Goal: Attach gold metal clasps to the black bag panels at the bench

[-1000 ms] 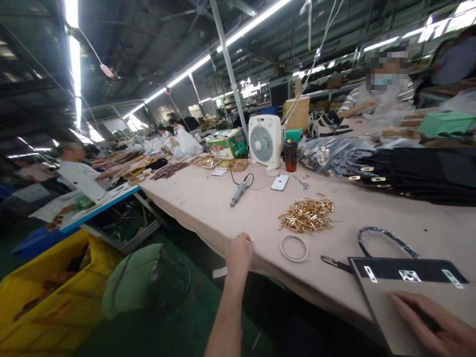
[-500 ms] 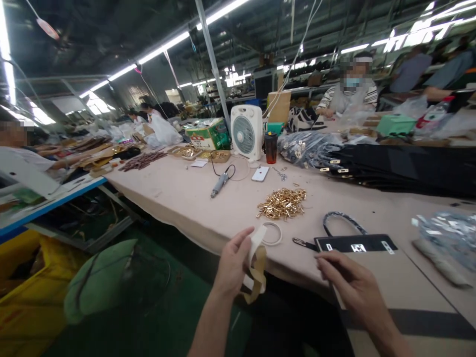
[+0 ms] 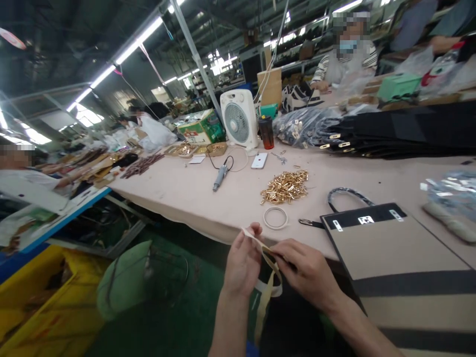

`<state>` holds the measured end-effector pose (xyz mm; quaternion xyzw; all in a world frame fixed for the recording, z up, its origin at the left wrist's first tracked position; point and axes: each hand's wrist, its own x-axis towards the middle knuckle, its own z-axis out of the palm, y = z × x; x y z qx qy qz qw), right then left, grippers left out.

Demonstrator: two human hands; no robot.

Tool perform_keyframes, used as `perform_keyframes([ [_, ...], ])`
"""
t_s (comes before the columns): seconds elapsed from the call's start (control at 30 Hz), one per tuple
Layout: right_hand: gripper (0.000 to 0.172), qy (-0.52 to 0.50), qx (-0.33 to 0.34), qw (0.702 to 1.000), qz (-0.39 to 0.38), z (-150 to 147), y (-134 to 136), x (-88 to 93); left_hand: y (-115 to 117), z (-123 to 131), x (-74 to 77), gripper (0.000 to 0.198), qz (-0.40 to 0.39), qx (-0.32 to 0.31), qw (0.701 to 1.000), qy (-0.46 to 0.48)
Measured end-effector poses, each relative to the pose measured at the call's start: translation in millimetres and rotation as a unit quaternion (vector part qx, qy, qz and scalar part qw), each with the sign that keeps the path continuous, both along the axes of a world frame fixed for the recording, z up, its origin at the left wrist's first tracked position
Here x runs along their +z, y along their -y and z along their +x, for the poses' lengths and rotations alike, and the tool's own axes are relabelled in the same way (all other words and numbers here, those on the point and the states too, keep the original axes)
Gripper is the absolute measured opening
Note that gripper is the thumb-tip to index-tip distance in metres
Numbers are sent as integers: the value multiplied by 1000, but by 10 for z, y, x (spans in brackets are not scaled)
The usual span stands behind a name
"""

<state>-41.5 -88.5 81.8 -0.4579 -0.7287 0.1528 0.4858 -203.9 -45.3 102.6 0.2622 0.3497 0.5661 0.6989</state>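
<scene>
Between my hands hangs a loose, curling strip of cream-coloured tape (image 3: 265, 292), its tail dangling below the table edge. My left hand (image 3: 243, 260) is closed with the upper end pinched between thumb and fingers. My right hand (image 3: 307, 270) is closed on the same strip a little lower down, its fingertips partly hidden. Just beyond them a white tape roll (image 3: 275, 218) lies flat on the table. To the right rests a beige and black bag panel (image 3: 390, 248) with a dark handle (image 3: 347, 193), a strap and small metal fittings.
A heap of gold metal pieces (image 3: 285, 187) sits past the tape roll. Behind are an electric screwdriver (image 3: 220, 177), a phone (image 3: 259, 160), a fan (image 3: 238, 119) and a tumbler (image 3: 267, 133). Stacked black pieces (image 3: 409, 131) fill the back right. A co-worker (image 3: 347, 54) sits opposite.
My right hand has moved left from the bag panel and now grips the tape beside my left hand. The view has tilted down, so the table items appear higher.
</scene>
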Motion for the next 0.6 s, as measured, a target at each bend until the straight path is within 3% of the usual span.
perform_keyframes([
  [0.2,22,113,-18,992,52,-240,71,-246,-52,-202,176,30,52,88,995,21],
  [0.4,16,171,25,985,-6,-459,289,-751,-114,-216,254,36,80,145,986,-21],
  [0.5,4,203,74,975,-42,-551,429,-1013,-110,-66,250,36,97,119,980,-124],
  [0.6,16,229,176,953,-90,-481,522,-1087,-80,150,214,34,129,-5,947,-294],
])
